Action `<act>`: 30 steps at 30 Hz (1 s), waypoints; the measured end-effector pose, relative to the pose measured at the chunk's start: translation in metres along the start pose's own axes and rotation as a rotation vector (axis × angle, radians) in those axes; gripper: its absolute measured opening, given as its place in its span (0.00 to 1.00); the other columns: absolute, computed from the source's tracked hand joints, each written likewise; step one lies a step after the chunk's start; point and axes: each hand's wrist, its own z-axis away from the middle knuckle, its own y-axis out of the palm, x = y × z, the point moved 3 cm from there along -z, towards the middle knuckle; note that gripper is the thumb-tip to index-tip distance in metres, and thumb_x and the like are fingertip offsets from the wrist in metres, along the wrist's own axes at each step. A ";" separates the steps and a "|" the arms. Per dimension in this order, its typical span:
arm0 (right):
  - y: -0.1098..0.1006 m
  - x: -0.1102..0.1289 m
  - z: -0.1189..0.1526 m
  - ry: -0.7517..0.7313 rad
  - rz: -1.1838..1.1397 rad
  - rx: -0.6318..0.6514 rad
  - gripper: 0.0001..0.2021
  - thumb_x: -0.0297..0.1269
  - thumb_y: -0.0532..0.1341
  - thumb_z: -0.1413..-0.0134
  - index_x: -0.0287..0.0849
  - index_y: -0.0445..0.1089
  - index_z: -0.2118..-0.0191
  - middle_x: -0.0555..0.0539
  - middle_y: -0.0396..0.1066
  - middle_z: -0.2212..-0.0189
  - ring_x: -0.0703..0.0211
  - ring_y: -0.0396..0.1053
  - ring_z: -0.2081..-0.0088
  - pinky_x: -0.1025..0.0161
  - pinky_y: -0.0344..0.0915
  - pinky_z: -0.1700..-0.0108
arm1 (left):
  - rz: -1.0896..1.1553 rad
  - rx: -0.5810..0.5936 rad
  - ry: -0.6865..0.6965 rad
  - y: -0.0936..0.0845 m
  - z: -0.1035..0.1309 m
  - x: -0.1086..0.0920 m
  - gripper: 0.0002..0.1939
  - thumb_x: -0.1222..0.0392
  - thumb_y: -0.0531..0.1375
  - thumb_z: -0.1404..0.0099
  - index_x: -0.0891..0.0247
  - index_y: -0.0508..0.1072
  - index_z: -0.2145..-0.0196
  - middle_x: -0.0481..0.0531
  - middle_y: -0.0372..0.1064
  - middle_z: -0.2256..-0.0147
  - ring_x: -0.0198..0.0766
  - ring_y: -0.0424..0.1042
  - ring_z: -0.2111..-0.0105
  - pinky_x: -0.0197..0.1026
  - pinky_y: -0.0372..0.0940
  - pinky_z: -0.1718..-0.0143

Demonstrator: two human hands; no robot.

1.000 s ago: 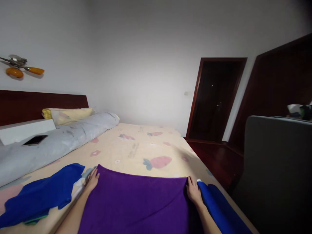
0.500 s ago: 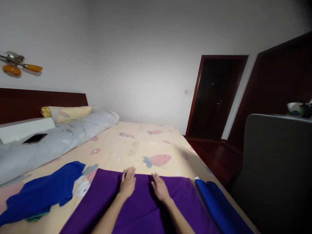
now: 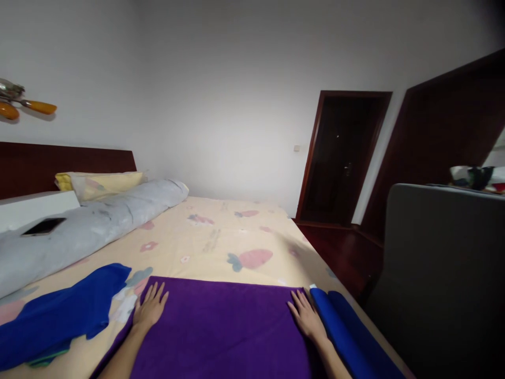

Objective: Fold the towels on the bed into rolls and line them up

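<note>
A purple cloth (image 3: pixel 221 326) lies spread on the bed in front of me, its far edge nearly straight. My left hand (image 3: pixel 150 308) rests flat near its far left corner, fingers spread. Close to the far right corner, my right hand (image 3: pixel 307 316) also lies flat on the cloth with the fingers stretched out. Just right of that hand are rolled or folded blue fabric pieces (image 3: pixel 335 326). A blue shirt-like garment (image 3: pixel 67 316) lies on the sheet to the left, a bit of green showing under its lower edge.
The patterned bedsheet (image 3: pixel 216 242) extends beyond the cloth. A long grey rolled bedding piece (image 3: pixel 118 216) with a phone (image 3: pixel 44 226) on it lies along the left, before a yellow pillow (image 3: pixel 110 184). A dark chair back (image 3: pixel 442 263) stands at right, near the door (image 3: pixel 343 158).
Both hands have slid apart from the middle of the cloth, the left one leftward and the right one rightward. The cloth between them looks smoother. The camera view has shifted slightly right.
</note>
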 end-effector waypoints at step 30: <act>0.034 -0.059 0.190 -0.115 -0.168 -0.168 0.29 0.56 0.46 0.44 0.53 0.68 0.43 0.50 0.62 0.39 0.47 0.58 0.38 0.49 0.62 0.39 | 0.120 0.004 0.579 0.032 0.167 -0.095 0.28 0.44 0.43 0.29 0.44 0.47 0.33 0.46 0.42 0.32 0.45 0.44 0.33 0.58 0.43 0.35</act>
